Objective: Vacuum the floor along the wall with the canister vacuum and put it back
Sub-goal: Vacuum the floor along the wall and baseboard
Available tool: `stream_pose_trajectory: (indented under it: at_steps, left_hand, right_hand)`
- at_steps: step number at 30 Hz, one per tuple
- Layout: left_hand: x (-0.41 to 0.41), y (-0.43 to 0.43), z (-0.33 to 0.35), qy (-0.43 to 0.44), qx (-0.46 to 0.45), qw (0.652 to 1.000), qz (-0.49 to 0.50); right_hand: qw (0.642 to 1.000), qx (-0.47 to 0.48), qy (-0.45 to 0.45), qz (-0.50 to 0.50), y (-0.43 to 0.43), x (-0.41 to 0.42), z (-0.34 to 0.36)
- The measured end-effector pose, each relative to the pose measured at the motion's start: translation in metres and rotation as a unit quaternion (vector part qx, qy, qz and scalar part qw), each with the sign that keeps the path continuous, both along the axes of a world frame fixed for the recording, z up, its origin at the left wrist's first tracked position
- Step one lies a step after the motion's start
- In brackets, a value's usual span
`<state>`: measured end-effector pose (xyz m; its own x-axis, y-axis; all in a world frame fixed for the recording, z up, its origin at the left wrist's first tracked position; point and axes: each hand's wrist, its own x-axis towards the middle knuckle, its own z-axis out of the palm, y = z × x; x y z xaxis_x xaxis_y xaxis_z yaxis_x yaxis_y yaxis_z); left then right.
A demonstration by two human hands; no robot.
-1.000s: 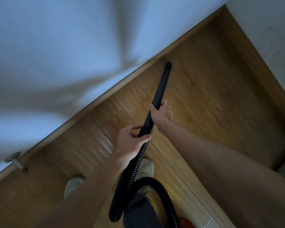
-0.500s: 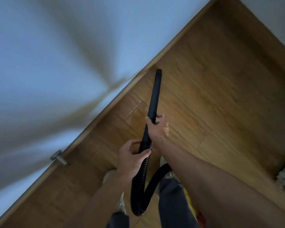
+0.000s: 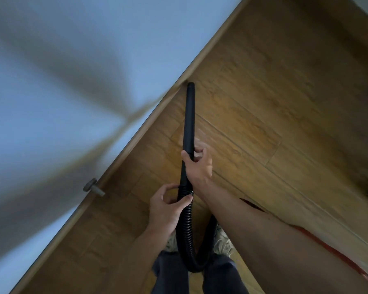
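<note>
The right hand grips the wand and the left hand holds the hose. The tip touches the baseboard. It should run low and slowly along that baseboard.

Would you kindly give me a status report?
Right hand grips black rigid wand; left hand grips ribbed black hose. Wand tip at wooden baseboard. Grey doorstop nearer, off the path.

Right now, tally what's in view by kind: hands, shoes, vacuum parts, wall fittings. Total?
Hands: 2 (left hand, right hand)
Pale shoes: 2
Black rigid vacuum tube: 1
Black ribbed hose: 1
Grey door stopper: 1
Total: 7
</note>
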<state>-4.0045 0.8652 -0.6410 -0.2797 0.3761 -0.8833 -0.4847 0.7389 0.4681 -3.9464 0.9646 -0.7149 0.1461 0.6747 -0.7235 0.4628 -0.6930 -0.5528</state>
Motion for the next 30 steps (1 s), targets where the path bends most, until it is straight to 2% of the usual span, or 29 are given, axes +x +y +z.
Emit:
stream_pose_trajectory:
  at_steps: [7,13,23,30]
  left_hand:
    - [0.014,-0.039,0.000,-0.012,-0.017,1.000,0.021]
    - [0.029,-0.074,0.002,0.023,-0.021,0.998,0.054]
    - [0.066,-0.139,0.012,0.034,-0.029,0.993,0.112]
    - [0.092,-0.188,0.015,0.037,-0.041,0.988,0.142]
  right_hand:
    - [0.999,-0.029,-0.007,0.045,-0.030,0.007,-0.001]
    - [0.994,-0.050,0.007,0.092,-0.055,0.014,0.004]
    - [0.976,-0.057,-0.005,0.212,-0.113,0.028,0.004]
    - [0.967,-0.075,0.008,0.241,-0.160,0.047,0.006]
